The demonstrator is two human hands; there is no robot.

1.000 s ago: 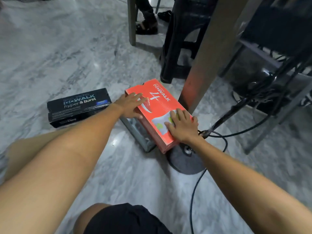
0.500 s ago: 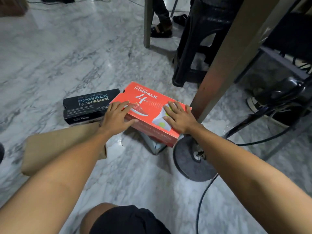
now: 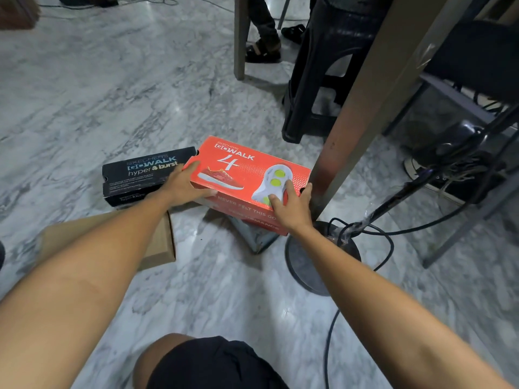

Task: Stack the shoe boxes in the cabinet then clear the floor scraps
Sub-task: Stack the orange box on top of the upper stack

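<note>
A red shoe box (image 3: 241, 169) lies on top of a grey box (image 3: 252, 237), which peeks out beneath it on the marble floor. My left hand (image 3: 185, 185) grips its left end, and my right hand (image 3: 292, 204) grips its near right corner. A black shoe box (image 3: 140, 172) sits on the floor just left of the red one. A plain brown cardboard box (image 3: 160, 245) lies nearer to me, partly hidden under my left forearm.
A grey table leg (image 3: 362, 102) stands right behind the red box. A round fan base (image 3: 303, 265) with black cables (image 3: 373, 234) sits at its right. A black plastic stool (image 3: 317, 80) and another person's sandalled feet (image 3: 262, 50) are farther back.
Both hands have slid from the lid's top to the red box's ends. The box has turned slightly and the view has pulled back.
</note>
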